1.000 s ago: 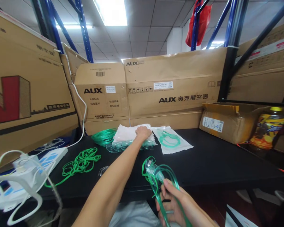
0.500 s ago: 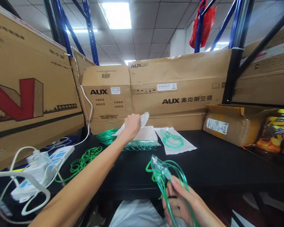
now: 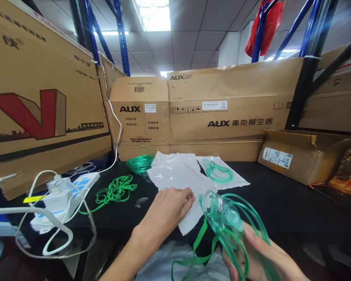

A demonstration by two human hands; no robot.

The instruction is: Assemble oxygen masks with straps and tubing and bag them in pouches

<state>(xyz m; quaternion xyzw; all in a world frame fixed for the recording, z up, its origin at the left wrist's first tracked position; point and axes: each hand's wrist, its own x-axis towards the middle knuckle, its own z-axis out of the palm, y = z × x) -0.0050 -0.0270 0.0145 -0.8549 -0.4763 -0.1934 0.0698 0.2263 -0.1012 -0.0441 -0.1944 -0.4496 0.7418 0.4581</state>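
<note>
My right hand [image 3: 257, 249] is closed around a clear green oxygen mask [image 3: 222, 210] with its coiled tubing and a green elastic strap dangling below. My left hand [image 3: 172, 207] has its fingers pinched at the edge of a white plastic bag [image 3: 178, 171], which stretches from the back of the table towards me. The bag's near corner hangs beside the mask. To the right lies another white bag [image 3: 240, 180] with a loop of green tubing [image 3: 219, 171] on it or inside it; I cannot tell which.
A coil of green tubing [image 3: 139, 164] and a tangle of green elastic cord [image 3: 117, 189] lie left on the black table [image 3: 286, 207]. Thin metal strips [image 3: 140, 201] lie near my left hand. A power strip [image 3: 64, 203] with cables stands left. Cardboard boxes [image 3: 222, 113] wall the back.
My left hand has drawn the white bag from the stack at the back towards me. My right hand has lifted the mask slightly, bringing more strap into view. The view has shifted left.
</note>
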